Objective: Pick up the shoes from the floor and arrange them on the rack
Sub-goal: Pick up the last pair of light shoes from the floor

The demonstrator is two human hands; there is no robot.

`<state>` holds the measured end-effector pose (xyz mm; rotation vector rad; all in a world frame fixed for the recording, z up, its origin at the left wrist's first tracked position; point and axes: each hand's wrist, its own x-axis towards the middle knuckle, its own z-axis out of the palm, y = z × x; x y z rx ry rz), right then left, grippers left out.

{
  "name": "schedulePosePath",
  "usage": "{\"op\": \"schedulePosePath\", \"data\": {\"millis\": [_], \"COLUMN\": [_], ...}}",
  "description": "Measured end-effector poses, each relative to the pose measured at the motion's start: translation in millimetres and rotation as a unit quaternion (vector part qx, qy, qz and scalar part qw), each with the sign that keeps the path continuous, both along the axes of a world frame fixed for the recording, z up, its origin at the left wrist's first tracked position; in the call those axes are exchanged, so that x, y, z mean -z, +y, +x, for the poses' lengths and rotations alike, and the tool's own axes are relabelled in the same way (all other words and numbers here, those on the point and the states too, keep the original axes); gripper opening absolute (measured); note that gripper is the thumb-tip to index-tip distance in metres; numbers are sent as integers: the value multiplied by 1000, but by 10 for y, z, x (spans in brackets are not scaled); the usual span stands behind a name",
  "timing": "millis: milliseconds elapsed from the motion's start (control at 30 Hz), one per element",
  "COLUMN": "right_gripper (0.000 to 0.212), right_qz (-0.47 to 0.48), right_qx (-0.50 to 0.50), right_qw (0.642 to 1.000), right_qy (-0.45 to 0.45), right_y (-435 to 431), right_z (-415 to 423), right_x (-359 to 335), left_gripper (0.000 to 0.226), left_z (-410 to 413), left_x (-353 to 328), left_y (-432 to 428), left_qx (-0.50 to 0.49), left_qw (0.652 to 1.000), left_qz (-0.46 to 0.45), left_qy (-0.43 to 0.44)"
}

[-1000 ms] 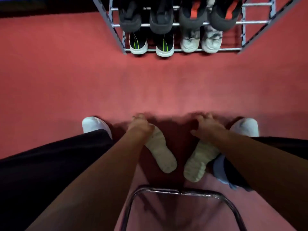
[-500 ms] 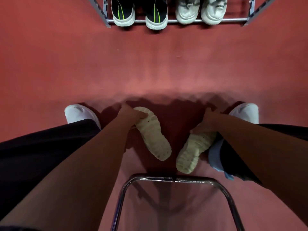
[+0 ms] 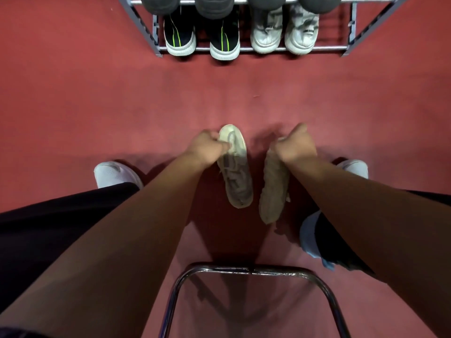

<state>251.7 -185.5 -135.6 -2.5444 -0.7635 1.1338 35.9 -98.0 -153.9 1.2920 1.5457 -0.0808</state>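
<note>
Chair frame (image 3: 246,269): shiny bent metal tube.
Floor (image 3: 73,93): red carpet around the chair frame.
Shadow (image 3: 214,240): just beyond it.

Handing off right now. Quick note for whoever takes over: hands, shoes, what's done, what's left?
Left hand: fingers grip the left beige shoe at its far end, upper showing.
Right hand: grips the right beige shoe, sole showing.
Both shoes look lifted, short of the rack.
Done: black-green pair and white pair sit on the lower tier.
Left: rack this pair; the lower tier looks full, the upper is mostly out of view.
</note>
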Motion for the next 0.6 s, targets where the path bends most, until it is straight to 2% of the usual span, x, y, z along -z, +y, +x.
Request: {"op": "schedulePosePath", "data": {"millis": [67,133,233,300,367,400,467,533,600], "right_gripper": [43,44,40,56,72,73,59,50,49], "right_qz": [47,75,39,-23,-81,-98,-99,-75,-37], "right_qx": [20,27,2,-30,-45,-37,-24,-56,-97], "right_qw": [999,997,999,999,995,994,993,995,994], "right_qy": [-18,8,26,7,18,37,52,17,-37], "right_y": [252,439,503,376,165,60,-75,-104,-65], "right_z": [11,17,7,-23,-79,-106,-160,-180,-169], "right_x": [-107,-167,-94,9,82,121,169,220,190], "left_gripper": [27,33,71,82,77,71,49,27,25], "left_z": [-62,-101,-126,-125,-126,-111,-85,-95,-111], "left_x": [34,34,86,93,123,127,150,188,204], "left_y": [-119,-279,-521,-657,-739,-754,-741,-676,-615], "left_qx": [75,130,218,236,210,196,184,158,92], "left_qw": [996,984,964,959,966,968,968,972,983], "left_qz": [-10,28,-4,-30,-34,-40,-52,-83,-116], "left_qy": [49,117,153,154,146,149,160,156,106]}}
